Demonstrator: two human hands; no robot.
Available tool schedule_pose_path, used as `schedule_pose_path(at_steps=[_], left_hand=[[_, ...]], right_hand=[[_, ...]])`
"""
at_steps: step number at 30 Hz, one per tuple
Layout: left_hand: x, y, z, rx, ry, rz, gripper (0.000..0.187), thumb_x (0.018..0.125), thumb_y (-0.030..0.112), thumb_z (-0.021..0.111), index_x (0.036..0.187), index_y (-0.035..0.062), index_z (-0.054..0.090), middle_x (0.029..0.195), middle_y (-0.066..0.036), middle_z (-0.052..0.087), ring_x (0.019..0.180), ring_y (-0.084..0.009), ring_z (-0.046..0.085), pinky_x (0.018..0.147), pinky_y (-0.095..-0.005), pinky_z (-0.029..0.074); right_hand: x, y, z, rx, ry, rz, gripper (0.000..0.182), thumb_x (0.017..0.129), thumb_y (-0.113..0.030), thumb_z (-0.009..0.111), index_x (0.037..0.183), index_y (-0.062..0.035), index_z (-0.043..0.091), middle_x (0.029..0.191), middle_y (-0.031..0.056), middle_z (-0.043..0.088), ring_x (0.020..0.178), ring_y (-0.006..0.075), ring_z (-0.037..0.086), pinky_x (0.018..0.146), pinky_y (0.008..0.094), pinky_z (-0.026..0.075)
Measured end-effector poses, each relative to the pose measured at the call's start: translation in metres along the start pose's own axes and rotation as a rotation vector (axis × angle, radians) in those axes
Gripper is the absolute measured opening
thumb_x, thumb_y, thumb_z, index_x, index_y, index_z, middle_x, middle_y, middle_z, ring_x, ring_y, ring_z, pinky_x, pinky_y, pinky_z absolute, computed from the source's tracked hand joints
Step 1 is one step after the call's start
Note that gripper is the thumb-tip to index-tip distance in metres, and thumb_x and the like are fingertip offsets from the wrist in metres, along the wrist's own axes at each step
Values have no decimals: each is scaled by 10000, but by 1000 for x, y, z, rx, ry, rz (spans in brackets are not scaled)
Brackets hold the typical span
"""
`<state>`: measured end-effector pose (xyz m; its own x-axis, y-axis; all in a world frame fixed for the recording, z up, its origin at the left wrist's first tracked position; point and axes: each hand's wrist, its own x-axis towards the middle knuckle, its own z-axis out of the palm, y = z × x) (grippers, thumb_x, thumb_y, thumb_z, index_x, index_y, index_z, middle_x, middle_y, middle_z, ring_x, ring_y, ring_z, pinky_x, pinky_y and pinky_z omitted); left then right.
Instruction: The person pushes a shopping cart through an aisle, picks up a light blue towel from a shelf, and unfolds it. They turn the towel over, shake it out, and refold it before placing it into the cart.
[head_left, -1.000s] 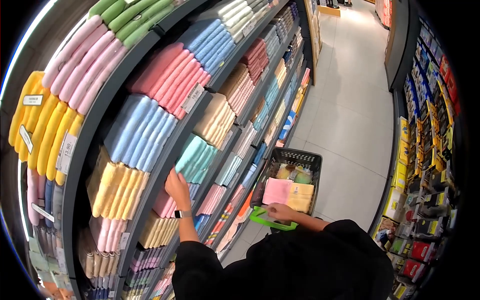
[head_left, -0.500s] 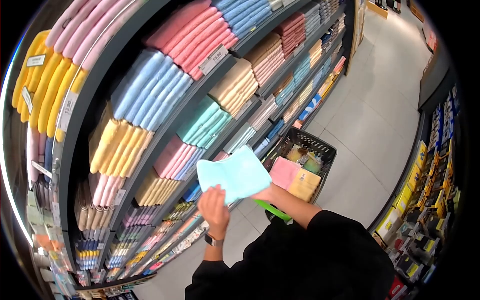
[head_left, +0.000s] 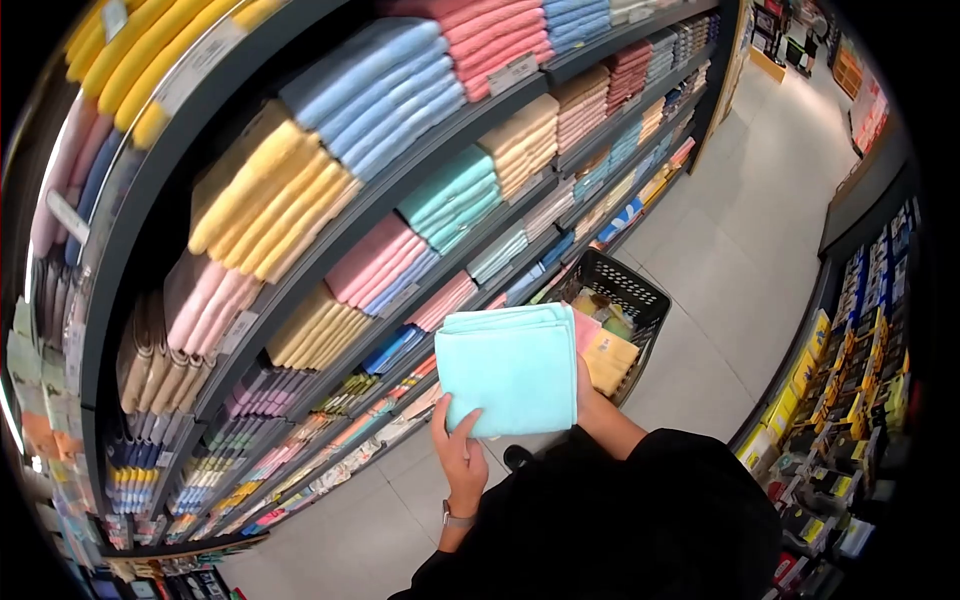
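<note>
A folded mint-green towel (head_left: 510,367) is held flat in front of me by both hands. My left hand (head_left: 458,455) grips its lower left corner, a watch on that wrist. My right hand (head_left: 585,395) holds the right edge from behind, mostly hidden by the towel. Just beyond the towel stands a black shopping basket (head_left: 640,297) with a pink and a yellow towel (head_left: 610,357) inside. A stack of matching mint towels (head_left: 450,197) sits on the shelf to my left.
Curved dark shelves (head_left: 330,250) on the left carry stacks of folded towels in yellow, pink, blue and beige. A rack of small packaged goods (head_left: 850,360) lines the right side. A tiled floor aisle (head_left: 740,240) runs ahead between them.
My left hand pulled a mint towel off the shelf and brought it down in front of me. My right hand left the basket handle and took the towel's right edge. The view tilted down.
</note>
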<state>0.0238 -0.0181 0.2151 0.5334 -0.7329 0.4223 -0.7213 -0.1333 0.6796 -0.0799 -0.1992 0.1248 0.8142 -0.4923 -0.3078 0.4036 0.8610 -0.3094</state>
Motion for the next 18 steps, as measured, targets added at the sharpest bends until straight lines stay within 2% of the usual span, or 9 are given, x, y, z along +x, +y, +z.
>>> schedule_pose_path(at_steps=[1, 3, 4, 6, 7, 11, 16, 18], left_hand=[[-6, -10, -9, -4, 15, -6, 450, 733, -65, 447, 1156, 27, 568, 1344, -201, 400, 1253, -369, 375, 1052, -445, 285], [-20, -33, -21, -479, 190, -214, 560, 718, -60, 405, 1271, 13, 458, 1368, -167, 381, 1271, -302, 374, 1058, -406, 289], [-29, -42, -31, -488, 213, -225, 560, 718, -60, 405, 1271, 13, 458, 1368, -167, 381, 1271, -302, 374, 1058, -406, 289], [-45, -62, -53, -909, 197, -518, 646, 719, -7, 410, 1360, 13, 331, 1352, -134, 394, 1260, -248, 384, 1046, -370, 312], [-53, -75, -63, -1033, 169, -564, 664, 719, 42, 423, 1374, 22, 317, 1335, -114, 403, 1242, -228, 402, 1028, -358, 335], [-79, -94, -100, -1180, 221, -670, 649, 734, 69, 437, 1370, 17, 318, 1326, -104, 415, 1220, -229, 423, 1017, -356, 347], [-97, -122, -146, -1347, 306, -696, 576, 753, 100, 457, 1314, -8, 380, 1252, -111, 482, 1156, -216, 470, 984, -351, 372], [-107, -132, -156, -1381, 324, -665, 550, 771, 112, 489, 1300, -7, 392, 1232, -108, 490, 1134, -210, 478, 972, -347, 375]], right_hand=[[-4, 11, 9, 10, 45, 44, 539, 928, -479, 396, 1214, -43, 533, 1139, 121, 596, 1020, 239, 585, 897, 369, 477], [-6, 40, 15, -11, 54, 56, 537, 922, -477, 399, 1215, -47, 535, 1154, 121, 592, 1027, 245, 581, 910, 379, 468], [-7, 53, 19, -16, 64, 59, 535, 917, -474, 402, 1216, -51, 537, 1168, 121, 588, 1035, 251, 578, 923, 389, 459], [-13, 76, 38, -39, 46, 88, 538, 914, -471, 402, 1221, -51, 534, 1182, 124, 582, 1049, 259, 572, 941, 402, 445], [-17, 87, 50, -35, 31, 102, 540, 910, -468, 403, 1226, -50, 532, 1197, 126, 576, 1062, 268, 566, 958, 416, 430], [-27, 125, 70, -67, 48, 164, 554, 906, -453, 405, 1262, -40, 504, 1253, 131, 543, 1125, 278, 533, 993, 430, 399], [-37, 161, 92, 27, -120, 297, 560, 898, -389, 407, 1326, -30, 442, 1347, 132, 472, 1219, 277, 465, 1031, 427, 363], [-41, 170, 72, -12, -154, 322, 558, 896, -369, 404, 1325, -15, 437, 1353, 140, 465, 1224, 278, 462, 1029, 427, 365]])
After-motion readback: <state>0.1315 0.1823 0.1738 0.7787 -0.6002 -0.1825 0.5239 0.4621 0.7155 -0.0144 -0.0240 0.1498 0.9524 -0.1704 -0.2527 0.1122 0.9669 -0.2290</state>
